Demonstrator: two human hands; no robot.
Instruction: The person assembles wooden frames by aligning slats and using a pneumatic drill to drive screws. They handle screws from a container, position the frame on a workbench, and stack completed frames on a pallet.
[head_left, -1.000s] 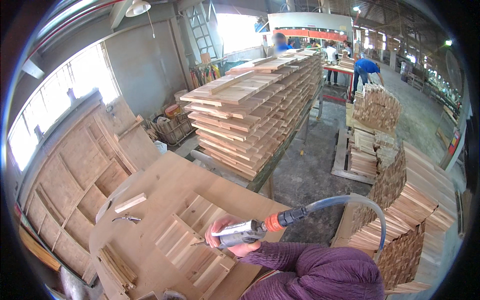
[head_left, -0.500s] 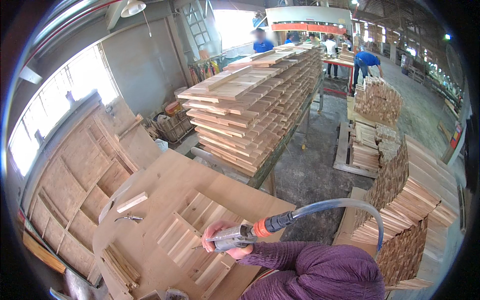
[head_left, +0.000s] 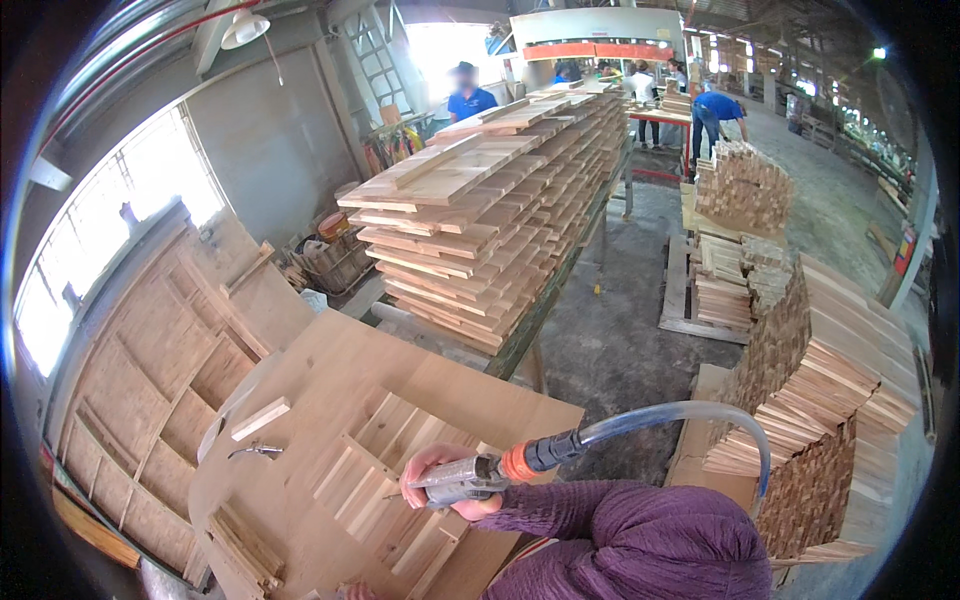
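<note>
My right hand [head_left: 430, 475] is wrapped round a grey air drill [head_left: 462, 482], its thin bit pointing left. An orange and black coupling [head_left: 535, 457] joins it to a clear hose [head_left: 680, 412] that curves off to the right. Under the drill lies a slatted wooden panel [head_left: 375, 510] with narrow cross battens, flat on the plywood tabletop [head_left: 330, 350]. The bit is over the panel; whether it touches the wood I cannot tell. Only a sliver of my left hand [head_left: 355, 591] shows at the lower edge, its fingers too cut off to read.
On the tabletop's left side lie a short wood block [head_left: 261, 418], a metal air blow gun [head_left: 258, 451] and a bundle of thin strips [head_left: 243, 545]. Beyond stands a tall stack of boards [head_left: 490, 215]. Cut timber piles [head_left: 800, 390] rise at right. Several people work farther back.
My view has shifted slightly. A bit of my left hand has come in at the lower edge. My right hand keeps hold of the air drill over the panel.
</note>
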